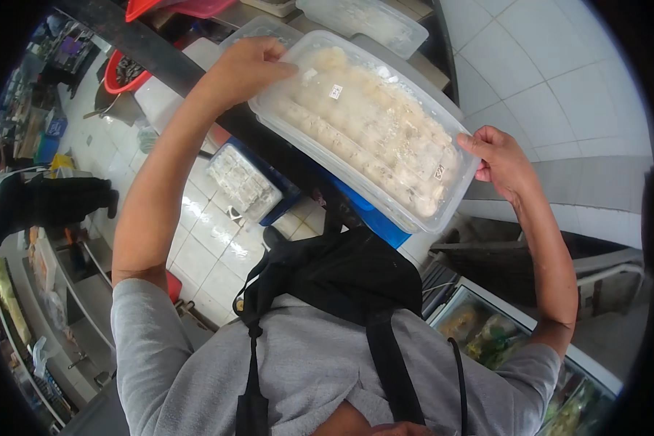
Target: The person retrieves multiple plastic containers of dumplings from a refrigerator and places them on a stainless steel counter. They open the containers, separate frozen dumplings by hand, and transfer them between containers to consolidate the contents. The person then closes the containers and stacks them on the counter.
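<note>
A long translucent plastic food container is gripped at both ends in front of me. Pale, lumpy food lies in rows inside, seen through a cloudy lid that bears small labels with writing. At its upper left corner, my left hand pinches the rim, thumb on top. My right hand holds the opposite short end, its thumb over the edge and its fingers partly hidden below. The container is raised by a dark metal shelf edge; whether it touches the shelf cannot be told.
Other translucent containers stand on the shelf behind. Below, a container of pale blocks sits by a blue crate over the tiled floor. A glass-topped display fridge is at lower right. Another person is at far left.
</note>
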### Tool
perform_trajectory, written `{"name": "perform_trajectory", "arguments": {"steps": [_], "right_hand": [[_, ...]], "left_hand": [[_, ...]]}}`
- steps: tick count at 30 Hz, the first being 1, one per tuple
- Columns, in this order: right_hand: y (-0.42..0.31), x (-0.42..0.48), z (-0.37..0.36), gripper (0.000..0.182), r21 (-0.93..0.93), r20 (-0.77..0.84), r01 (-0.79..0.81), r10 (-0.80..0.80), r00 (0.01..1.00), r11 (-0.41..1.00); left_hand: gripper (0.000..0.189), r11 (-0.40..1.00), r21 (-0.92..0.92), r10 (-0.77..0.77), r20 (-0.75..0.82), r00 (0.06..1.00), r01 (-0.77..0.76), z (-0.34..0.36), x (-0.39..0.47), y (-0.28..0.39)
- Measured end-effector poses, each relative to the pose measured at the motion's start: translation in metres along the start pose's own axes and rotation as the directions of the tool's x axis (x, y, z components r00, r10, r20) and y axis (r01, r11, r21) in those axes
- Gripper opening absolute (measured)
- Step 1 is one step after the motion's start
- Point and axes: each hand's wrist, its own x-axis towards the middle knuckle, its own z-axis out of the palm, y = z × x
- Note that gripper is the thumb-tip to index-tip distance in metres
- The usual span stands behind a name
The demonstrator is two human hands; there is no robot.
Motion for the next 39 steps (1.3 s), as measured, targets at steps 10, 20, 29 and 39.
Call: {"name": "perform_trajectory", "arguments": {"steps": [10,20,29,39], "right_hand": [[-0.016,-0.020,0.016,0.038,-0.104,-0.057,-0.019,0.013,0.998,0.994],[-0.014,-0.016,0.014,0.039,-0.320,-0.095,0.160,-0.200,0.975,0.934],[-0.024,-0.016,0.015,0.041,-0.502,-0.094,0.202,-0.285,0.954,0.841],[-0.017,-0.001,0.009,0.041,-0.520,-0.039,0.280,-0.350,0.936,0.807]], "left_hand": [[0.033,0.996,-0.082,-0.027,0.066,0.997,0.033,0.002,0.018,-0.020],[0.038,0.933,-0.333,-0.103,0.128,0.986,0.140,0.018,0.012,-0.027],[0.037,0.967,-0.253,-0.037,-0.064,0.997,0.020,0.026,0.005,-0.032],[0.040,0.954,0.126,0.257,0.136,0.957,-0.274,-0.001,0.081,-0.003]]}}
